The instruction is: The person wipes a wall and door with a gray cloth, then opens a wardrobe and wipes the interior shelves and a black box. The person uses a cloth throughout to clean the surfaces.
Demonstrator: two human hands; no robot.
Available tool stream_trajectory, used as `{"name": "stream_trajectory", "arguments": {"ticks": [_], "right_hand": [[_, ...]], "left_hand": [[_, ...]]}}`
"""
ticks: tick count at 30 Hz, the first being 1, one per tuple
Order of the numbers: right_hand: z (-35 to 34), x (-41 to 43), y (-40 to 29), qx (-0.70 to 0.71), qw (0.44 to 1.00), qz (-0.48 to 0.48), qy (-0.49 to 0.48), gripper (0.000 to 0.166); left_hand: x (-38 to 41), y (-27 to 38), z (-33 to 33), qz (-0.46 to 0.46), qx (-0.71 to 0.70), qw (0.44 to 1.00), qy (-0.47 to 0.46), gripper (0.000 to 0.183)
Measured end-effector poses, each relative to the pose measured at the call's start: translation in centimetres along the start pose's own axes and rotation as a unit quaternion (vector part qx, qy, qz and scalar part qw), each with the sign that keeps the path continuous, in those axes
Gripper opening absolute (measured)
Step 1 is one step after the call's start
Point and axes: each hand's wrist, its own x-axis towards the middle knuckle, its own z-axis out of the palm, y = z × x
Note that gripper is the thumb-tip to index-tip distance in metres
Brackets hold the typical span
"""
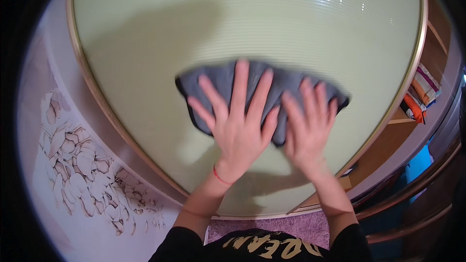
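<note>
A grey cloth with dark edging (255, 87) lies spread and creased against a pale green, finely ribbed door panel (145, 80). My left hand (240, 127) holds the cloth's left part flat to the panel with fingers spread; a thin red cord circles that wrist. Beside it, my right hand (309, 123) presses on the right part, its fingers slightly blurred. Cloth is bunched between the two hands, and a fold hangs below. Both palms hide some of the cloth. Shadows of the arms and head fall on the panel.
A gold-toned metal frame (418, 54) edges the panel. Wooden shelves (400, 131) at the right hold folded fabric items (415, 105). At the left is a white wall with a floral design (87, 156). A purplish carpet (305, 223) lies below, and curved brown rails (411, 203) stand lower right.
</note>
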Motion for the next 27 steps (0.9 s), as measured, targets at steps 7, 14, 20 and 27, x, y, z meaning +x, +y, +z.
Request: {"name": "stream_trajectory", "arguments": {"ticks": [7, 14, 20, 27], "right_hand": [[-1.9, 2.1, 3.0, 0.016, 0.999, 0.016, 0.023, 0.044], [1.6, -17.9, 4.2, 0.02, 0.999, -0.008, -0.029, 0.031], [-1.3, -7.3, 7.2, -0.013, 1.0, 0.009, 0.01, 0.04], [-5.5, 2.1, 14.6, -0.019, 0.994, -0.019, 0.11, 0.046]], "left_hand": [[1.9, 3.6, 1.1, -0.02, -0.043, 0.999, -0.01, 0.048], [-15.7, 4.6, 5.3, 0.095, -0.001, 0.993, -0.077, 0.041], [-4.9, 7.1, 3.5, 0.051, -0.06, 0.996, -0.045, 0.053], [3.3, 13.1, 4.5, 0.042, -0.094, 0.995, 0.007, 0.05]]}}
